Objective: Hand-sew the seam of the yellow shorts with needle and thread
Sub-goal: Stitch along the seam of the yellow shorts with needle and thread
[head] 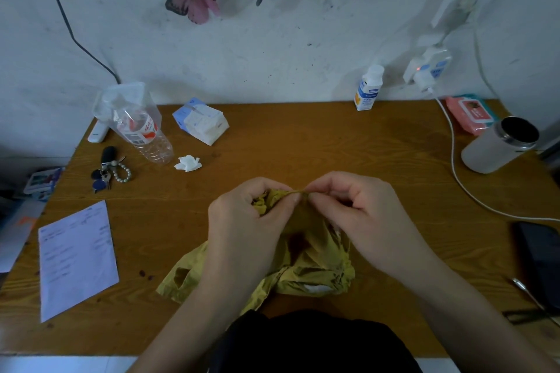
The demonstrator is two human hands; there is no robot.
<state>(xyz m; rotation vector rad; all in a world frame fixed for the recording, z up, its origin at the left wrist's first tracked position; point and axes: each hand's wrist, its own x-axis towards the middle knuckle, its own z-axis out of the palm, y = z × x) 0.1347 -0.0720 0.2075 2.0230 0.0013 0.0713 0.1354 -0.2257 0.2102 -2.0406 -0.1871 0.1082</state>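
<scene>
The yellow shorts (pixel 315 269) lie bunched on the wooden table (pixel 303 142) near its front edge, with one fold lifted off the surface. My left hand (pixel 245 221) pinches that raised fold from the left, thumb and fingers curled round the cloth. My right hand (pixel 360 215) pinches the same ridge of fabric from the right, fingertips almost touching those of the left hand. No needle or thread shows; both are too fine to see or are hidden by the fingers.
At the left lie a paper sheet (pixel 75 260), keys (pixel 106 172), a plastic bottle (pixel 142 133), a tissue pack (pixel 201 121) and a crumpled tissue (pixel 188 163). At the right are a small bottle (pixel 368 88), a steel cup (pixel 500 145), a white cable (pixel 460 179), a phone (pixel 539 260) and scissors (pixel 533 303).
</scene>
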